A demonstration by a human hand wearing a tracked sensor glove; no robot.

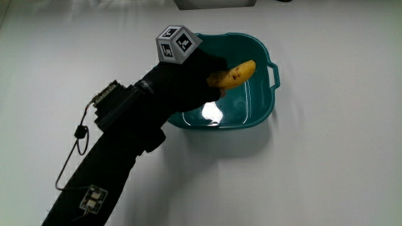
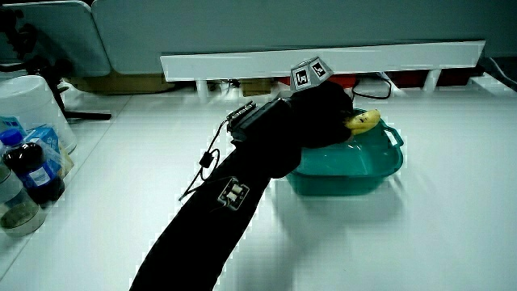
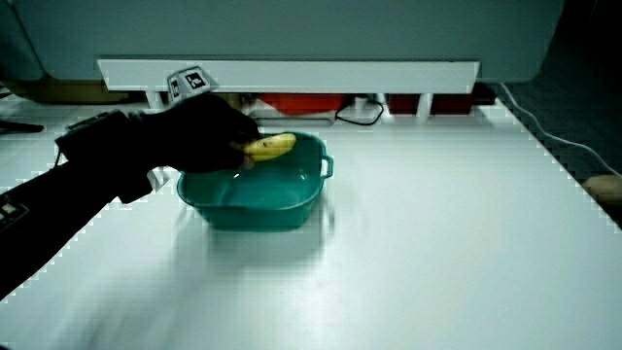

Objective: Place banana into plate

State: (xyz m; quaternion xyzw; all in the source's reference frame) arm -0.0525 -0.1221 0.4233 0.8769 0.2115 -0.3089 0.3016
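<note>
A yellow banana with brown spots is held over the inside of a teal plastic basin, which stands in for the plate. The hand in its black glove is shut on one end of the banana and hovers over the basin's rim nearest the forearm. The patterned cube sits on the back of the hand. In both side views the banana pokes out of the hand above the basin. The fingers themselves are hidden by the glove's back.
The white table surrounds the basin. A low white partition runs along the table's edge farthest from the person. In a side view, a dark bottle and a pale container stand at the table's edge. A thin cable hangs from the forearm.
</note>
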